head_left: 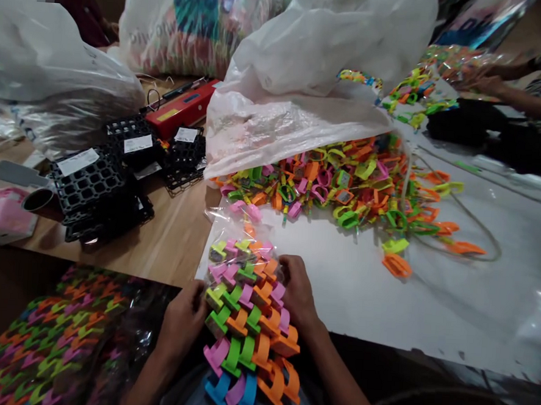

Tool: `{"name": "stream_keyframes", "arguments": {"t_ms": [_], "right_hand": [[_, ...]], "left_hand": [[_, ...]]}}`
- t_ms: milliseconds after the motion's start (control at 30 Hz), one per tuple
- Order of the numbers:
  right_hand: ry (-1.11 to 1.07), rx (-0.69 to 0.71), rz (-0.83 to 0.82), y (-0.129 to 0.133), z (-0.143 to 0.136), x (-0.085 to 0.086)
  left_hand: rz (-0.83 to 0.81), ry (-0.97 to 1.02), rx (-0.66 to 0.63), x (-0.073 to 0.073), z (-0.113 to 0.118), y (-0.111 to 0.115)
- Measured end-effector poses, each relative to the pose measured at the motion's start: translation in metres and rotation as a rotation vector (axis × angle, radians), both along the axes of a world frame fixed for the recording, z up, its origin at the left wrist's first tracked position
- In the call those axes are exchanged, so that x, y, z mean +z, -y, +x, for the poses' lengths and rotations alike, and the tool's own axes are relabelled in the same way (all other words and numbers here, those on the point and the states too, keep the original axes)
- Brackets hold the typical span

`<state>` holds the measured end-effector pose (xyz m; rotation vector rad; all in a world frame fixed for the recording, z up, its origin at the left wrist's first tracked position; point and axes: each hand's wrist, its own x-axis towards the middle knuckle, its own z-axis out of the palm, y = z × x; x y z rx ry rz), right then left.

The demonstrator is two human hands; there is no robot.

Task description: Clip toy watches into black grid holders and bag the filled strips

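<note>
A long clear plastic bag of toy watches (246,305), in bright orange, green, pink, yellow and blue, lies in front of me from the table edge down over my lap. The watches sit in slanted rows, their curved bands facing up. My left hand (185,312) grips the left edge of this bag with curled fingers. On the opposite edge, my right hand (296,289) is closed, its fingertips partly hidden behind the bag. Beyond the bag's far end spreads a heap of loose toy watches (345,176) on the white table surface (352,293).
A large white plastic sack (306,76) lies over the heap. Black plastic grids (88,179) with labels and a red box (182,108) stand at left. More bagged watches (55,342) lie low at left. Another person's arm (510,92) reaches in at upper right.
</note>
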<state>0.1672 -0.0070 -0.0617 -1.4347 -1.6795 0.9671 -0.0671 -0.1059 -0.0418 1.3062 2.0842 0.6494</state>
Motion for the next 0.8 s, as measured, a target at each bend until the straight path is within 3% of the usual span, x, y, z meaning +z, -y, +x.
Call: {"name": "stream_keyframes", "arguments": {"t_ms": [100, 200, 367, 433, 633, 800], "right_hand": [[0.013, 0.005, 0.007, -0.006, -0.008, 0.002], [-0.045, -0.115, -0.086, -0.002, -0.013, 0.004], [-0.074, -0.217, -0.134, -0.001, -0.018, 0.006], [-0.031, -0.198, -0.103, -0.004, -0.02, 0.006], [0.063, 0.035, 0.092, -0.014, -0.02, 0.009], [0.138, -0.022, 0.265, -0.025, -0.019, 0.01]], "left_hand": [[0.214, -0.116, 0.079, 0.004, -0.001, -0.008], [0.401, -0.153, 0.028, 0.005, 0.0, -0.01], [0.422, -0.159, -0.058, 0.0, 0.002, -0.003], [0.416, -0.151, -0.078, -0.001, 0.002, -0.002], [0.483, -0.223, -0.144, 0.0, 0.002, -0.007], [0.633, -0.352, -0.177, 0.001, 0.003, -0.01]]}}
